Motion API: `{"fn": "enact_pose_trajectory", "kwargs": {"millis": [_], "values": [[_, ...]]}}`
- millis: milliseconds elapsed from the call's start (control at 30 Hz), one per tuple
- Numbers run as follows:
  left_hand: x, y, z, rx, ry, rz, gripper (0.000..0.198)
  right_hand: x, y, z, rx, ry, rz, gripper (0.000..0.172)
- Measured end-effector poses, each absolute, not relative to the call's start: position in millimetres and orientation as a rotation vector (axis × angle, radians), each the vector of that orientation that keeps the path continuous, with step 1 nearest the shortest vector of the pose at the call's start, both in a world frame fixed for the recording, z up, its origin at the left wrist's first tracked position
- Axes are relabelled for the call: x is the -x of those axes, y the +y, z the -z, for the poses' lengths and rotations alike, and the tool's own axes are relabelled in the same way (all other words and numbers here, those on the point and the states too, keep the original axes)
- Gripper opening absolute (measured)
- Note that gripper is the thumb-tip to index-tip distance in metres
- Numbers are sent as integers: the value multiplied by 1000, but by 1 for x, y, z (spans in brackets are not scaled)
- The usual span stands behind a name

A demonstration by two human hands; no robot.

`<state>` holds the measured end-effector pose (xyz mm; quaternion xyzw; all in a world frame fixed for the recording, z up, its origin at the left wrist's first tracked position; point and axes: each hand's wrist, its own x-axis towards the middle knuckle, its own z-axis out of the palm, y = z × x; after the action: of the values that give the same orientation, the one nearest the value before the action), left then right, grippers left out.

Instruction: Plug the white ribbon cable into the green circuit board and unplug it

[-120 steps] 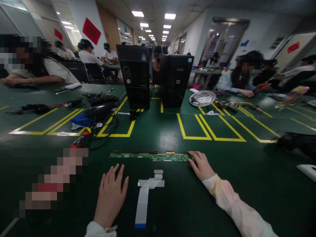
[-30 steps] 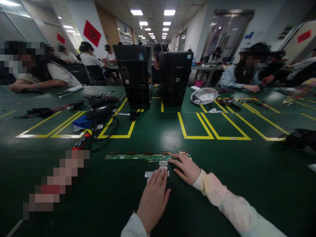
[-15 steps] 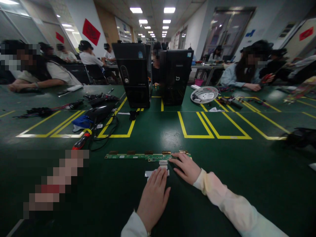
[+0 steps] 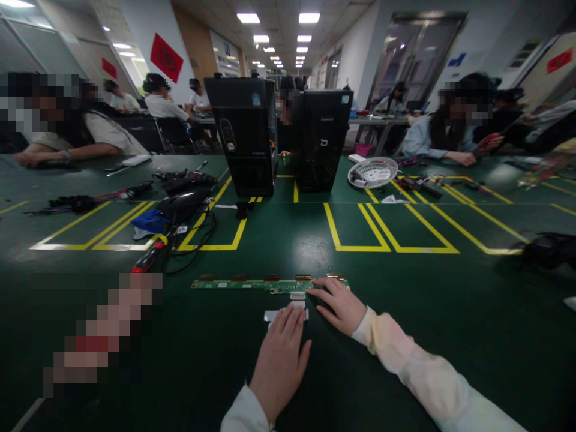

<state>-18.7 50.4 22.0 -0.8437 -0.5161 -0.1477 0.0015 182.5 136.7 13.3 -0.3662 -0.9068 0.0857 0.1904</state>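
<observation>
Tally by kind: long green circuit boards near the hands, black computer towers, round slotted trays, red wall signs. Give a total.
Long green circuit board: 1
Black computer towers: 2
Round slotted tray: 1
Red wall signs: 3
Total: 7

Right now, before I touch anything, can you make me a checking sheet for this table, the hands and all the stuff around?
Surface: dark green table, marked with yellow tape.
Job's things: long green circuit board; white flat cable at its near side, partly hidden. Plugged in or not: cannot tell.
Clutter: two black computer towers, a round white basket, a red-and-black handle.
Hands: left hand lies over the white flat cable; right hand has its fingers on the board's right part.
Cables: besides the flat one, a dark wire bundle, far left.
Surroundings: other people sitting; ceiling lights on.
</observation>
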Motion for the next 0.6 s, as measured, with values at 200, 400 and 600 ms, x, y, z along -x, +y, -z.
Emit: {"fn": "enact_pose_trajectory", "kwargs": {"millis": [200, 400, 600], "values": [[17, 49, -19, 2619, -1656, 502, 43, -182, 136, -14, 1026, -2553, -239, 37], [17, 51, -21, 2641, -1672, 524, 43, -183, 137, -14, 1022, -2562, -241, 38], [13, 53, -23, 2620, -1688, 502, 40, -182, 137, -14, 1019, -2561, -234, 37]]}}
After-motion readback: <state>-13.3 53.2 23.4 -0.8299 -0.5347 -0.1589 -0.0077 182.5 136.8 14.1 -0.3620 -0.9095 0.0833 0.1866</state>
